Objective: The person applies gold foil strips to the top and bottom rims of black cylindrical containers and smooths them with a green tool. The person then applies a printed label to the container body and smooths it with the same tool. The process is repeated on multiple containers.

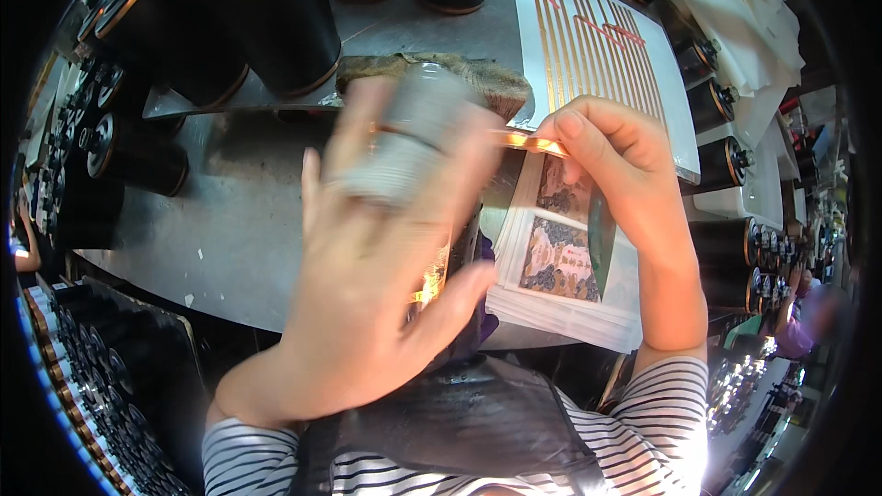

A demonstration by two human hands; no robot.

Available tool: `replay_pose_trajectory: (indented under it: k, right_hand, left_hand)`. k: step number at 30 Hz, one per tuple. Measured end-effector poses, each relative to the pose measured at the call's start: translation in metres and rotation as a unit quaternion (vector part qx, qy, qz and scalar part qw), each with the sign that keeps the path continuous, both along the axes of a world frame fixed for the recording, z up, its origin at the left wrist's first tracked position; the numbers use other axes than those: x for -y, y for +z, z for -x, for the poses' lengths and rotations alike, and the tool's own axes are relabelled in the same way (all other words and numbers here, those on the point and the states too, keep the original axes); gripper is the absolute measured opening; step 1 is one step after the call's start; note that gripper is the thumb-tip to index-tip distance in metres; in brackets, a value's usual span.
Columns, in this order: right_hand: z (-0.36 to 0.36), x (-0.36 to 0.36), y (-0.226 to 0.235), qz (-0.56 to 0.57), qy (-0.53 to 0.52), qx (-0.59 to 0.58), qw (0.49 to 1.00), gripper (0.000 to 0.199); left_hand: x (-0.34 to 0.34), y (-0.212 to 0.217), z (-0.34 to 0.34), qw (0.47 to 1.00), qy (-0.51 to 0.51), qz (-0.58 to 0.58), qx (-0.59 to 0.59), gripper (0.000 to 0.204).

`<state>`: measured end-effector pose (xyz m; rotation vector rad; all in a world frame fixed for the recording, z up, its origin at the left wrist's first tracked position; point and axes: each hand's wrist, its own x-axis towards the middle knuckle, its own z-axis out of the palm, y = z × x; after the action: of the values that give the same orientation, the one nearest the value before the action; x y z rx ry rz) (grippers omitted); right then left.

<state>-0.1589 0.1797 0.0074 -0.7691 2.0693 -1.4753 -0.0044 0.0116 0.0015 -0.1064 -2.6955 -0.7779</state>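
Hands: left hand (377, 248) spread, blurred, fingers apart near a grey roll (413, 129); right hand (611, 165) pinched on a copper strip (533, 141), apparently stretching it taut over the worktop (230, 211).

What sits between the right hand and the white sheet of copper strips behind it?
Nothing, in the head view: bare white backing of the sheet of copper strips runs straight to the right hand, whose fingers pinch a copper strip.

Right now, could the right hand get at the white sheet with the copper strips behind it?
Probably yes. The right hand is beside the white sheet with the copper strips, with nothing between them. But its fingers are pinching a thin copper strip, so its grip is occupied.
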Motion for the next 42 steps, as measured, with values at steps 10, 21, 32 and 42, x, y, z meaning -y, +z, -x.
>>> replay_pose_trajectory:
  k: [10,21,32,42]
  right_hand:
    - [-0.003,0.000,-0.004,0.034,0.018,0.009,0.999,0.019]
    - [-0.002,0.001,0.001,0.009,0.000,0.020,1.000,0.023]
    - [-0.003,0.000,-0.004,0.016,0.001,0.018,1.000,0.020]
    - [-0.004,0.007,-0.004,0.025,0.003,0.014,1.000,0.024]
  left_hand:
    - [0.007,-0.028,-0.012,0.988,0.040,-0.148,0.009,0.080]
    - [-0.006,-0.009,-0.005,0.988,0.021,-0.154,-0.006,0.087]
    - [0.004,-0.010,-0.008,0.998,0.048,-0.024,0.021,0.065]
    - [-0.004,-0.025,-0.001,0.961,0.016,-0.275,0.005,0.092]
